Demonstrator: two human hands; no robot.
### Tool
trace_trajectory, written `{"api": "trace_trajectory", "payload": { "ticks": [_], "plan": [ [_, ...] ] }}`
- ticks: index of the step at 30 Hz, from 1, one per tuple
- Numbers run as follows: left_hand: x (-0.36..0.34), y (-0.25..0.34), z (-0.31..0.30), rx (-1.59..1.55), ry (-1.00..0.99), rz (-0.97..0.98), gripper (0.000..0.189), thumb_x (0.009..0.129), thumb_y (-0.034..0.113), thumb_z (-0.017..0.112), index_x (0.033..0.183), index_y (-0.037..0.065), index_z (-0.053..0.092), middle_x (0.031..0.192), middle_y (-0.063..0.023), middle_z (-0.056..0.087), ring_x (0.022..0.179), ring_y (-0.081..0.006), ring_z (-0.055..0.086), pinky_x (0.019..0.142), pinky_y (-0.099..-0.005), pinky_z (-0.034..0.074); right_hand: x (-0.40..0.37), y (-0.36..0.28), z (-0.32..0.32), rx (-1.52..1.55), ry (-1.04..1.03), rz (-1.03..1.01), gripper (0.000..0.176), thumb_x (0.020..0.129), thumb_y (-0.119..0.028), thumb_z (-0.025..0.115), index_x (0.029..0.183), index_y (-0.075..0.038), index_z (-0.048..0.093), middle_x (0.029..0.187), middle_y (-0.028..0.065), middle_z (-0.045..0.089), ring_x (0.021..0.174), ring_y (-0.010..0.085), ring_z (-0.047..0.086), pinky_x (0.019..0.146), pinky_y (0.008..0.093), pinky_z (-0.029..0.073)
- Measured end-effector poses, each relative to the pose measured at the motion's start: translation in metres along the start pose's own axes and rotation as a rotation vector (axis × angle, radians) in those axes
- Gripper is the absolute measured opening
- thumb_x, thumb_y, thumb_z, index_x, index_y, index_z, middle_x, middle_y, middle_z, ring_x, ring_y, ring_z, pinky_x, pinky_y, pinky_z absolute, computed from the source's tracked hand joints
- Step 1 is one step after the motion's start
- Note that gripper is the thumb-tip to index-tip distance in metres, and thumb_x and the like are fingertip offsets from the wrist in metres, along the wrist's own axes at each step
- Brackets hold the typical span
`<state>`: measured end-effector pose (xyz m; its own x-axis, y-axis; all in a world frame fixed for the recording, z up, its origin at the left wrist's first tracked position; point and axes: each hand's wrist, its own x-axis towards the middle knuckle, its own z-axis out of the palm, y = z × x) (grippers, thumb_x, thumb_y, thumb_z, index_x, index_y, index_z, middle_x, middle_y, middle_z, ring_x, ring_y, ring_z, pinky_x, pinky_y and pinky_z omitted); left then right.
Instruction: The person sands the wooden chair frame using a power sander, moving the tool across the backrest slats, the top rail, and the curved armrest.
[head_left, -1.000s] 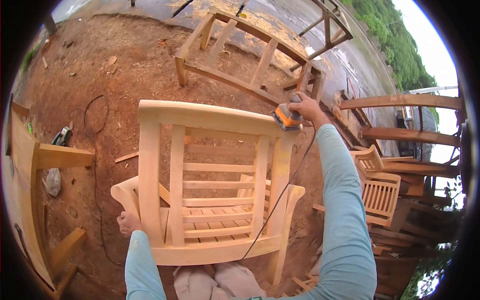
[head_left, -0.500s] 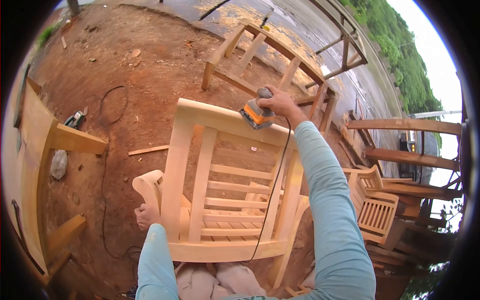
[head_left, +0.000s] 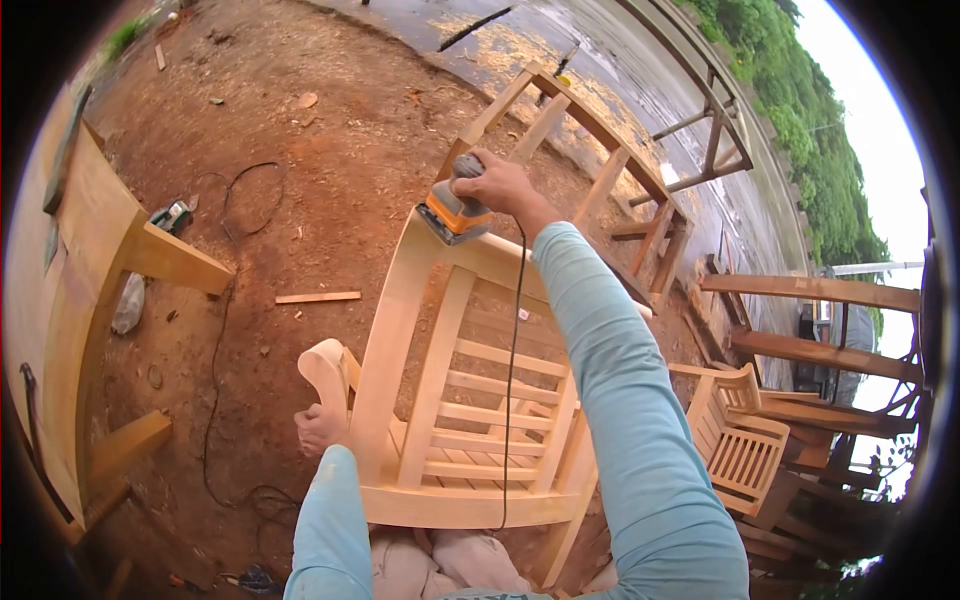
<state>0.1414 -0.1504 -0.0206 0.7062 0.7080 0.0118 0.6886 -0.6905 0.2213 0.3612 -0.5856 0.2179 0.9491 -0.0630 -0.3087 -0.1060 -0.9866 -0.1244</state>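
A slatted wooden chair (head_left: 385,330) of pale bare wood stands right in front of me. My right hand (head_left: 497,186) grips an orange and grey power sander (head_left: 458,212), whose pad rests on the chair's top rail near its left corner. From the sander a black cord (head_left: 513,370) hangs down across the slats. Lower left, my left hand (head_left: 321,430) is wrapped round the chair's curved armrest (head_left: 323,366), below its rounded end. Part of the top rail is hidden behind my right forearm.
At left stands a wooden table (head_left: 95,270) with thick legs. A bare wooden frame (head_left: 603,190) stands beyond the chair, and another slatted chair (head_left: 745,445) is at right. A loose wood strip (head_left: 318,297) and a looped cable (head_left: 255,200) lie on the dirt.
My right hand has slid the sander leftward along the top rail to its left corner. The view has shifted a little, and my left hand still holds the armrest.
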Motion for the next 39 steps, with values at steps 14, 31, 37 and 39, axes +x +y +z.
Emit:
{"api": "trace_trajectory", "payload": {
  "ticks": [14, 31, 37, 39],
  "plan": [
    [0.003, 0.001, -0.007, 0.039, -0.114, -0.055, 0.032, 0.086, 0.036, 0.054, 0.090, 0.012, 0.075, 0.089, -0.0178, 0.077, 0.084, -0.0443, 0.073, 0.075, -0.0583, 0.054, -0.001, 0.000, 0.006, 0.313, 0.044, 0.269, 0.085, 0.077, -0.059, 0.070, 0.150, -0.019, 0.052, 0.131, 0.0180, 0.072, 0.122, 0.0376, 0.068, 0.101, 0.0418, 0.054],
    [0.010, -0.008, 0.002, 0.031, -0.112, -0.060, 0.042, 0.087, 0.038, 0.051, 0.099, 0.011, 0.080, 0.099, -0.0225, 0.078, 0.098, -0.0465, 0.073, 0.089, -0.0588, 0.054, -0.184, 0.199, 0.035, 0.348, 0.090, 0.546, 0.083, 0.076, -0.057, 0.074, 0.149, -0.023, 0.054, 0.130, 0.0194, 0.071, 0.119, 0.0389, 0.068, 0.100, 0.0424, 0.054],
    [0.011, -0.010, -0.008, -0.039, -0.246, -0.038, 0.048, 0.092, 0.044, 0.050, 0.118, 0.012, 0.075, 0.116, -0.0254, 0.074, 0.109, -0.0456, 0.070, 0.098, -0.0556, 0.051, -0.252, 0.259, 0.047, 0.296, 0.146, 0.688, 0.085, 0.075, -0.058, 0.074, 0.149, -0.021, 0.054, 0.130, 0.0214, 0.071, 0.119, 0.0397, 0.069, 0.100, 0.0428, 0.054],
    [0.020, -0.025, -0.004, -0.175, -0.270, 0.115, 0.049, 0.094, 0.043, 0.053, 0.126, 0.009, 0.070, 0.122, -0.0251, 0.072, 0.111, -0.0445, 0.068, 0.100, -0.0553, 0.050, -0.270, 0.284, 0.056, 0.254, 0.192, 0.744, 0.089, 0.074, -0.058, 0.076, 0.151, -0.019, 0.054, 0.129, 0.0239, 0.071, 0.119, 0.0405, 0.068, 0.101, 0.0431, 0.054]
  ]
}}
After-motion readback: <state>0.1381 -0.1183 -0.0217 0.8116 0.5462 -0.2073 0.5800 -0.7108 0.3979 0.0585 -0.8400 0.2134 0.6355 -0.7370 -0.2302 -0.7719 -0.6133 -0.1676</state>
